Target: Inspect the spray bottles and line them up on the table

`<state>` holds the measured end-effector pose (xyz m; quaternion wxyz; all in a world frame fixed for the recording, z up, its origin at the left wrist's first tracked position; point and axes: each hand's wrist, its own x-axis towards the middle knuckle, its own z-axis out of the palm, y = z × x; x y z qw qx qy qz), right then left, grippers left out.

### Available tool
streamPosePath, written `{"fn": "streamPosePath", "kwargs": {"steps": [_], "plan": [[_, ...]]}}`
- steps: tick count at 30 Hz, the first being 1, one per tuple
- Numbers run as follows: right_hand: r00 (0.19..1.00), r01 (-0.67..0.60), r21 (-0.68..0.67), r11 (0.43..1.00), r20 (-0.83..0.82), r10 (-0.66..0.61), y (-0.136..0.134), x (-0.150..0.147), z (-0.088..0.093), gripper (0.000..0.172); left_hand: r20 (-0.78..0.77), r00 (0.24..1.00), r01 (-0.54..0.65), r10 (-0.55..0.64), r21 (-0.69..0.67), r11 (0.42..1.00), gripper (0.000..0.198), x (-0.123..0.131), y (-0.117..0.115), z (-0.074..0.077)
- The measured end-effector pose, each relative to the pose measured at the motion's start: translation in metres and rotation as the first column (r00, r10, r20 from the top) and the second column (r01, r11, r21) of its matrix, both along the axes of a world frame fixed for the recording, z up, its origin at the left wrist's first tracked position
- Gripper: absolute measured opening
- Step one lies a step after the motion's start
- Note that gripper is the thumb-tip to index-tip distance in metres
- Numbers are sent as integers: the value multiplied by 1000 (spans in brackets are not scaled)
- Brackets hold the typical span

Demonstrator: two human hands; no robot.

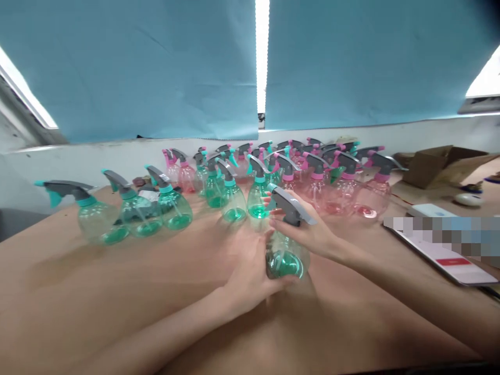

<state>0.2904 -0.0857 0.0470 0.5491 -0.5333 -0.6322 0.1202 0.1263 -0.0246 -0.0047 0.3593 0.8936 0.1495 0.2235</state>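
Observation:
Both of my hands are on one green spray bottle (287,258) with a grey trigger head, above the near middle of the table. My left hand (258,273) wraps the side and bottom of the bottle, its thumb along the base. Up at the neck, my right hand (302,224) closes its fingers around the collar under the grey head. Just beyond stands another green spray bottle (258,195), upright, with a further green one (233,200) to its left.
Three green spray bottles (177,208) stand at the left. Pink spray bottles (347,187) crowd the back right, mixed with green ones. A cardboard box (433,166), a white mouse (469,200) and a phone-like screen (437,255) lie at the right. Blue sheets (156,67) cover the windows.

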Motion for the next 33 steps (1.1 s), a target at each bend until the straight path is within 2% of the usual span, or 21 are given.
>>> {"fn": "streamPosePath", "kwargs": {"steps": [4,8,12,15,18,22,29,33], "plan": [[991,-39,19,999,-129,41,-5,18,-3,38,-2,1000,12,-12,-48,999,97,24,-4,-6],[990,-40,-32,999,-135,35,-5,28,-1,38,-19,1000,23,-22,43,999,103,31,3,-10],[999,-14,-34,999,-51,12,3,35,1,42,-108,994,60,-35,240,969,100,23,20,-10],[999,6,-22,1000,-54,-8,13,41,2,40,-238,971,70,6,309,948,94,12,32,-9],[995,10,-2,1000,-97,-11,24,46,2,41,-289,956,55,45,327,943,88,3,39,-9],[991,-3,-19,1000,-132,0,32,49,2,36,-303,952,77,30,336,939,84,0,39,-9],[984,-31,-17,999,-177,27,29,50,-1,20,-281,959,78,43,406,910,67,1,39,-14],[986,-40,-8,999,-160,38,26,49,3,24,-291,956,91,45,437,895,63,0,39,-15]]}}
